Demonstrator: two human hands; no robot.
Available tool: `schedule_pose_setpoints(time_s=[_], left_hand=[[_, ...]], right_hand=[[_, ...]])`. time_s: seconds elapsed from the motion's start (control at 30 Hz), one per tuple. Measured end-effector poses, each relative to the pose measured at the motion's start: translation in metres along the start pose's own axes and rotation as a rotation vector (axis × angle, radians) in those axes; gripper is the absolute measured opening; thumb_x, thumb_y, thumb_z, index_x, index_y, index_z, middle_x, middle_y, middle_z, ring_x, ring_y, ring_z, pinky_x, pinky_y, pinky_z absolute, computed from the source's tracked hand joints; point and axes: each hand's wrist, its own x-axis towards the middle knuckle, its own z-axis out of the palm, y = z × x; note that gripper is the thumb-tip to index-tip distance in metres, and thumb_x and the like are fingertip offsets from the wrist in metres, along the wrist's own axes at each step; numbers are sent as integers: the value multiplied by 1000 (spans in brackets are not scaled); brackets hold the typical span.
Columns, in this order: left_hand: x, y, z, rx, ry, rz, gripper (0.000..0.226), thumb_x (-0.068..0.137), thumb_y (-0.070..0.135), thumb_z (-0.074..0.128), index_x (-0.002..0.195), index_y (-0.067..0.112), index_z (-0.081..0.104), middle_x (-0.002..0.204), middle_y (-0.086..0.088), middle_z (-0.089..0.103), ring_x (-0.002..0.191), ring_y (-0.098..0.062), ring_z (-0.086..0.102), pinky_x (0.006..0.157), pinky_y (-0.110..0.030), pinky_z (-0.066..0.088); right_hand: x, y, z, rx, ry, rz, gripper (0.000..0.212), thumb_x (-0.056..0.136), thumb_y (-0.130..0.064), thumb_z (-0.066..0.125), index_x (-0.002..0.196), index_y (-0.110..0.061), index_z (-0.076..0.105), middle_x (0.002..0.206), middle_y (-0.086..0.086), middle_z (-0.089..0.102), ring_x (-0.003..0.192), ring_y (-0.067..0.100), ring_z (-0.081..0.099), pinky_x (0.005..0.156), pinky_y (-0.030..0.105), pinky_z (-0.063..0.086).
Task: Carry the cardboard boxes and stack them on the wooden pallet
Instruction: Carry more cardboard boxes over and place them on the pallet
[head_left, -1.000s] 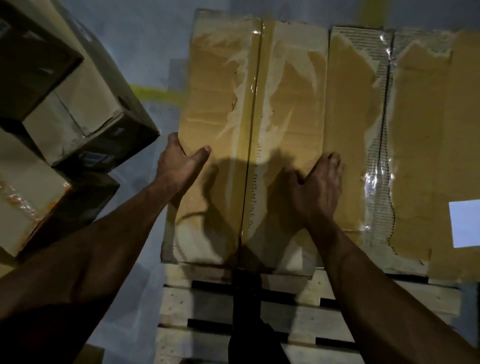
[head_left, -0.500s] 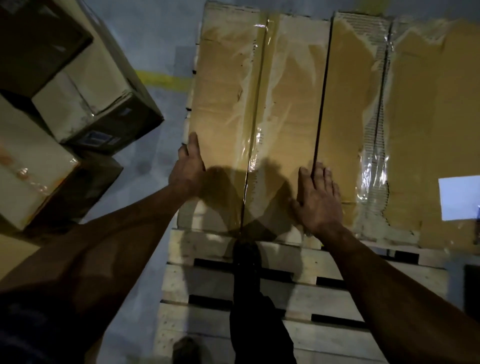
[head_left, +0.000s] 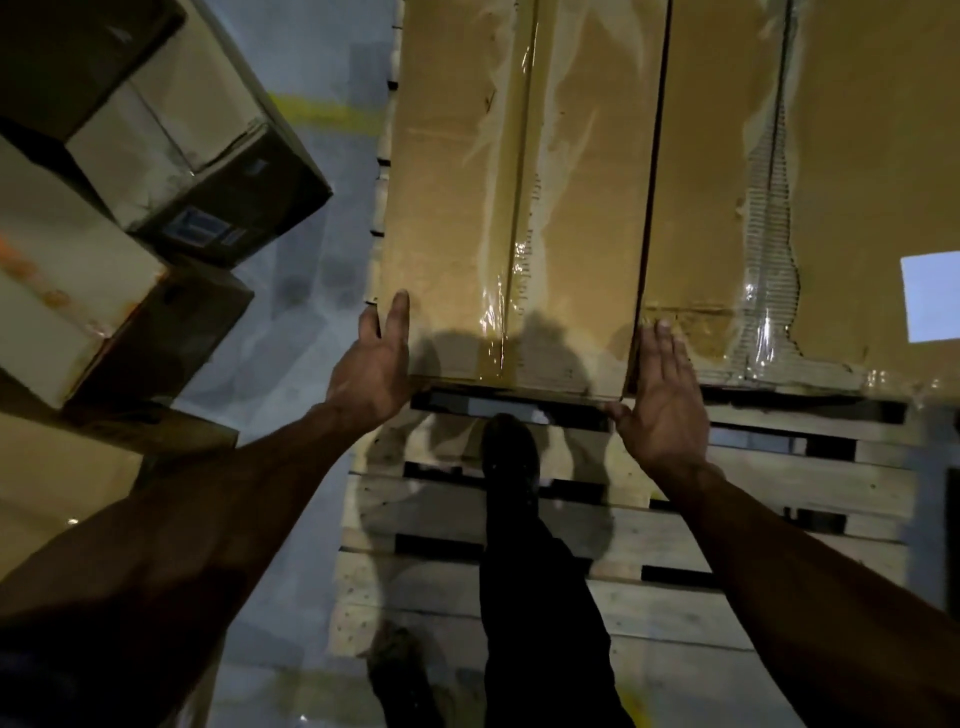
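Two cardboard boxes lie flat and side by side on the wooden pallet (head_left: 623, 519), long sides touching along a dark seam. The left box (head_left: 519, 208) is the one being handled; the right box (head_left: 779, 182), with torn tape and a white label near the frame's edge, sits untouched.

The left hand (head_left: 374, 364) is at the left box's near-left corner, thumb up along the top edge and palm against the side — a placement that suits nudging the box sideways against its neighbour. Its fingers look fairly straight, pressing and not wrapping, so I judge this grip released. The right hand (head_left: 665, 400) is flat, fingers together and extended, at the near end of the seam between the two boxes; it seems to be squaring the ends flush. It holds nothing.

A dark-trousered leg (head_left: 519, 545) steps onto the bare slats in front, which likely lets the person lean in and push.

More boxes (head_left: 171, 156) are piled loosely on the floor to the left, well apart from the pallet — probably the supply yet to be carried. Placement of this box looks nearly done; only final alignment appears to be left.
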Motion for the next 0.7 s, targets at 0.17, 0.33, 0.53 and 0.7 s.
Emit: schedule_pose_setpoints(time_s=[0.17,0.33,0.53,0.7], left_hand=[[0,2,0,20,50,4,116,82,38,79,159,11,-4,159,-21,16,120,-48,51,92,-52,49],[2,-3,2,31,67,27,116,82,36,81,159,12,-2,159,-20,17,122,-50,50,93,-55,49],[15,4,-9,17,100,24,115,82,42,79,159,11,1,158,-18,23,129,-45,45,98,-53,45],[19,5,-11,39,79,15,117,81,45,78,159,10,-1,157,-19,22,128,-45,46,99,-53,45]], right_hand=[[0,1,2,50,65,39,105,86,-28,77,159,-10,3,167,8,12,154,24,7,121,35,13],[-2,-3,0,64,87,60,100,84,-28,79,159,-13,13,163,9,26,150,28,20,118,45,30],[0,-18,-8,117,153,141,78,92,-22,71,155,-12,28,154,15,40,148,30,25,113,45,34],[-1,-18,-9,111,142,122,77,92,-25,71,154,-12,29,155,16,39,147,33,27,112,49,36]])
